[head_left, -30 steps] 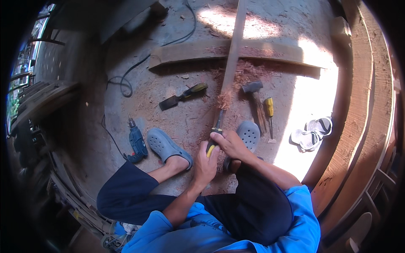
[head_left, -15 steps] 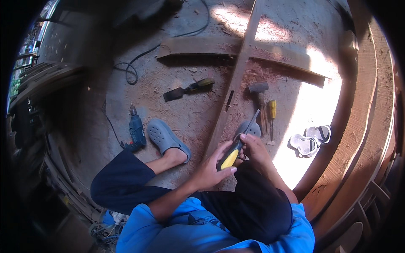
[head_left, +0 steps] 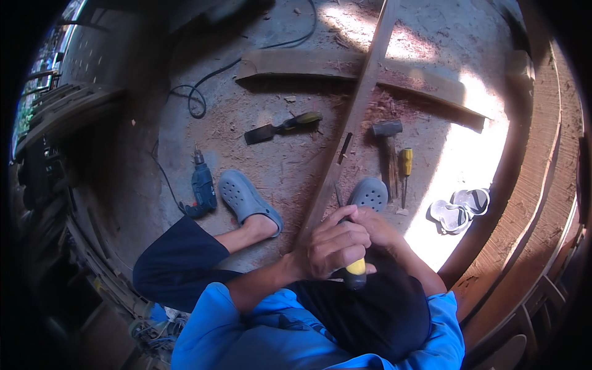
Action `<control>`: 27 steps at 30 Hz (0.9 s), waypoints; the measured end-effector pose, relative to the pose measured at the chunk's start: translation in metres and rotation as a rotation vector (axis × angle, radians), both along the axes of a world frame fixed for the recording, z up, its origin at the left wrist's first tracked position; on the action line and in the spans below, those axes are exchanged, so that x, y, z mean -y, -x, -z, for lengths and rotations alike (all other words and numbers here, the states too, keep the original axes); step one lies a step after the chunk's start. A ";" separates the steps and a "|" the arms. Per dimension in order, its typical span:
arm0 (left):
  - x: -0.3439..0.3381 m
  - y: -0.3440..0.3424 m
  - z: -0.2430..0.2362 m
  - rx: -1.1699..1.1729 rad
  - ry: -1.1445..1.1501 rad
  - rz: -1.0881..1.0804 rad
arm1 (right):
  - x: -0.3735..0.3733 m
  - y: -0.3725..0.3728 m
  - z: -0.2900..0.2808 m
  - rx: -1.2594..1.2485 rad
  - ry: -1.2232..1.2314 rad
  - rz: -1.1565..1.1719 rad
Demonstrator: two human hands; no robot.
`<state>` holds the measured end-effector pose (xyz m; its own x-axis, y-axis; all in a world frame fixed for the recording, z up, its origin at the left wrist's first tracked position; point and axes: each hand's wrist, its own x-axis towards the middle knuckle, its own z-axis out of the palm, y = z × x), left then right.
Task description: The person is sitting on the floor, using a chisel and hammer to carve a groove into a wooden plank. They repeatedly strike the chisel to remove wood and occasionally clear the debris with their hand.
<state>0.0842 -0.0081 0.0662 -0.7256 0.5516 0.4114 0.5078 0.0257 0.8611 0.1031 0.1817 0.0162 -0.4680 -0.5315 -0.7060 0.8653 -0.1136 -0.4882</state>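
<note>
My left hand (head_left: 336, 245) is wrapped around the yellow-and-black handle of a narrow chisel (head_left: 356, 269). My right hand (head_left: 375, 227) closes in beside it, around the front of the handle, where the grip is partly hidden. The thin blade points away from me, alongside a long wooden bar (head_left: 365, 80) that slants between my feet. A dark narrow slot (head_left: 345, 145) is cut in the bar, a little beyond the blade. Whether the tip touches the wood I cannot tell.
The bar crosses a wooden beam (head_left: 290, 63) on the dusty floor. A drill (head_left: 203, 185) and a wide chisel (head_left: 280, 127) lie left; a hammer (head_left: 388, 128), a yellow-handled screwdriver (head_left: 406, 161) and sandals (head_left: 459, 211) lie right. Thick planks (head_left: 524, 203) line the right side.
My left hand has turned over and wrapped around the chisel's handle. The blade has swung from pointing up and right to pointing slightly left, toward the bar.
</note>
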 end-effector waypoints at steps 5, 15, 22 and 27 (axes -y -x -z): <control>0.016 0.074 -0.003 0.316 -0.395 -0.185 | -0.041 0.030 0.064 -0.530 -0.940 0.025; -0.010 0.146 0.028 0.699 -0.539 -0.168 | -0.077 0.036 0.178 -0.823 -1.496 -0.127; -0.015 0.145 0.032 0.626 -0.433 -0.102 | -0.068 0.052 0.084 -0.290 -0.918 0.306; -0.021 0.142 0.035 0.639 -0.429 -0.068 | -0.058 0.076 -0.007 -0.433 -0.853 0.485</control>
<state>-0.0575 0.0126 0.0310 -0.9209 0.3837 0.0687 -0.0820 -0.3631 0.9281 0.0272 0.2401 0.0230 -0.7963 0.3691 -0.4793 0.5536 0.1249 -0.8234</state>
